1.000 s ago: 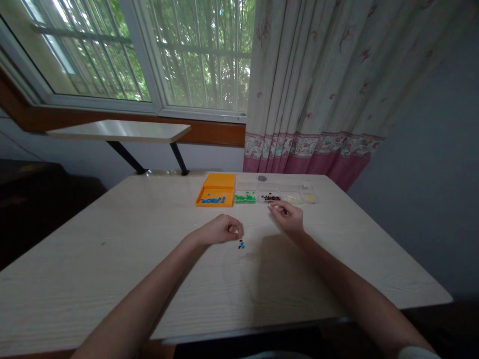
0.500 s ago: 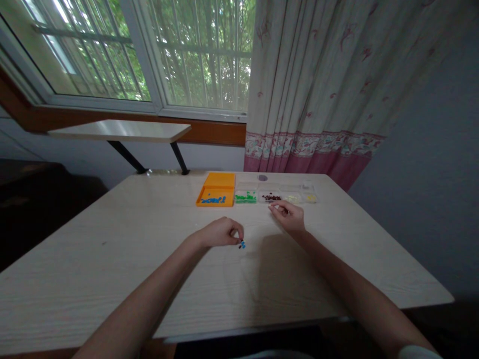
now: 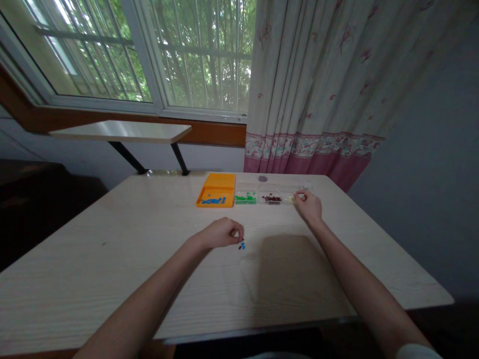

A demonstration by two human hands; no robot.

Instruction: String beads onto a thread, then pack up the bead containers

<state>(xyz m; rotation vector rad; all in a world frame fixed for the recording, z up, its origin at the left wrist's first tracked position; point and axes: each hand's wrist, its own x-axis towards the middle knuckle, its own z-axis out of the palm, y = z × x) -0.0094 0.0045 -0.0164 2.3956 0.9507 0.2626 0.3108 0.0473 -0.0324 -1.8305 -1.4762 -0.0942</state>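
Observation:
My left hand (image 3: 225, 233) is held over the middle of the table, thumb and forefinger pinched together. At its fingertips is a small cluster of blue and dark brown bead-like pieces (image 3: 242, 246); how they are joined is too small to see. My right hand (image 3: 310, 206) reaches to the far right, its fingers closed in a pinch at the compartment of pale yellow pieces (image 3: 289, 199). Whatever lies between those fingertips cannot be made out. Left of it, the clear compartments hold dark brown pieces (image 3: 272, 198) and green pieces (image 3: 246, 198).
An open orange box (image 3: 219, 180) with blue pieces (image 3: 214, 201) stands left of the clear compartments. A dark round spot (image 3: 262, 178) shows near the table's back edge. Behind are a raised shelf (image 3: 123, 130) on black legs, a window and a curtain (image 3: 318, 89).
My right hand has moved right and slightly away from me, from in front of the dark brown pieces to the pale yellow ones. My left hand has stayed in place.

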